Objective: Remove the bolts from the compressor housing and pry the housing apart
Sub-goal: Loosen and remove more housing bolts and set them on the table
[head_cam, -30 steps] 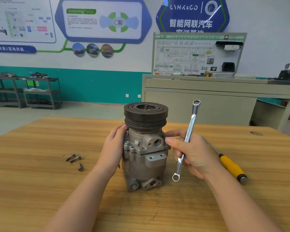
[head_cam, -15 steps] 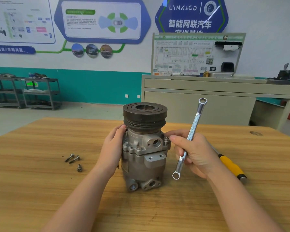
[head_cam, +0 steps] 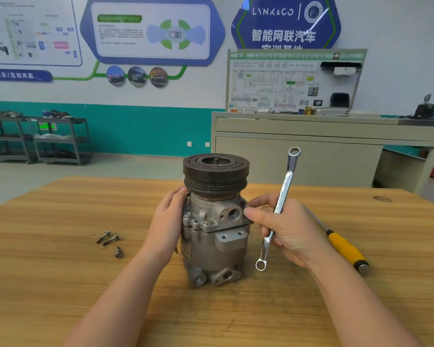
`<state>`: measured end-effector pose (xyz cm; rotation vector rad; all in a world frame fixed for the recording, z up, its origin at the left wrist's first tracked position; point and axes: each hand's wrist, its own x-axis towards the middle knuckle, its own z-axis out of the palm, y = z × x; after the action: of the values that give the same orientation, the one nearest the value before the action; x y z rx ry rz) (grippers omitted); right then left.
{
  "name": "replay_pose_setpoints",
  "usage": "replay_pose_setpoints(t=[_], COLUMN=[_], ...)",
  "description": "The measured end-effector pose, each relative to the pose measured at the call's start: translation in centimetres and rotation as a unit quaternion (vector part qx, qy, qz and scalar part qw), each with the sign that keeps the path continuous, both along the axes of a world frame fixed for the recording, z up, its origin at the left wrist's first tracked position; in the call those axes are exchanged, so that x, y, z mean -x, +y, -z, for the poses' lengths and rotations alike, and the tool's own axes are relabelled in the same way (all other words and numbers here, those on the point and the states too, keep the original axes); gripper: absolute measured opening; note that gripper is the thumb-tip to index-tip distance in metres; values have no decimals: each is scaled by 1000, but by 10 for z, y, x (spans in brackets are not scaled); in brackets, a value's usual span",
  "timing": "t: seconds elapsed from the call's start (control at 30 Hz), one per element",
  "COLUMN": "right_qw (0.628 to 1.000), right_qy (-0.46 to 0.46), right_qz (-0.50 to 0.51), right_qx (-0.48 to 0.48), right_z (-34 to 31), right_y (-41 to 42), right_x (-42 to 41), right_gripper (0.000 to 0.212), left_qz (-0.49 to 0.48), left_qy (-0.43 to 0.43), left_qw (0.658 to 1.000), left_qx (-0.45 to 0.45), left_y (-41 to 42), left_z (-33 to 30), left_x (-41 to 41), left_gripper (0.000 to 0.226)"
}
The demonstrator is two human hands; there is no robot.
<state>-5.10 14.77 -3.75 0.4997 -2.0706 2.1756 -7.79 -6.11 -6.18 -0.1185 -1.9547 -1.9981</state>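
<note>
Grey cast-metal compressor housing point(head_cam: 214, 236) with a dark pulley stands upright at frame centre on the wooden counter point(head_cam: 60, 284). Left hand point(head_cam: 167, 221), fingers straight, steadies its side; right hand point(head_cam: 283, 229) grips a silver ring spanner point(head_cam: 282, 196), fingertips pinching a bolt point(head_cam: 246, 207) on the housing's right edge. Three loose bolts point(head_cam: 110, 240) lie left.

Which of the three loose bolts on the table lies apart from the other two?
The short bolt nearest the camera. The other two bolts lie side by side just behind it.
</note>
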Motion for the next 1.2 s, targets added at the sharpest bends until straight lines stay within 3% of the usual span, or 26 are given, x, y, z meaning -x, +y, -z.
replay_pose_setpoints(t=[0.1, 0.23, 0.43, 0.6, 0.77, 0.97, 1.07, 1.2], right_qw=[1000, 1000, 999, 999, 1000, 999, 999, 999], right_qy=[8, -6, 12, 29, 19, 30, 34, 42], right_qz=[13, 8, -1, -6, -3, -20, 3, 7], right_qx=[-4, -6, -34, -35, 0, -18, -13, 5], right_z=[-1, -1, 1, 5, 3, 4, 5, 2], right_y=[2, -2, 2, -2, -3, 2, -2, 0], right_x=[-1, -2, -2, 1, 1, 1, 2, -1], right_gripper=[5, 31, 6, 7, 38, 10, 20, 4], left_qz=[2, -1, 1, -8, -7, -7, -9, -8], left_qy=[1, 4, -6, 1, -2, -2, -2, -1], left_qw=[1000, 1000, 1000, 1000, 1000, 1000, 1000, 1000], left_qx=[-1, 5, 1, 11, 11, 11, 14, 19], left_y=[0, 0, 0, 0, 1, 2, 2, 2], left_z=[0, 0, -1, -2, -2, -2, -3, -3], left_x=[-1, -1, -3, -3, -4, -5, -6, -7], left_gripper=[30, 29, 33, 34, 35, 33, 33, 33])
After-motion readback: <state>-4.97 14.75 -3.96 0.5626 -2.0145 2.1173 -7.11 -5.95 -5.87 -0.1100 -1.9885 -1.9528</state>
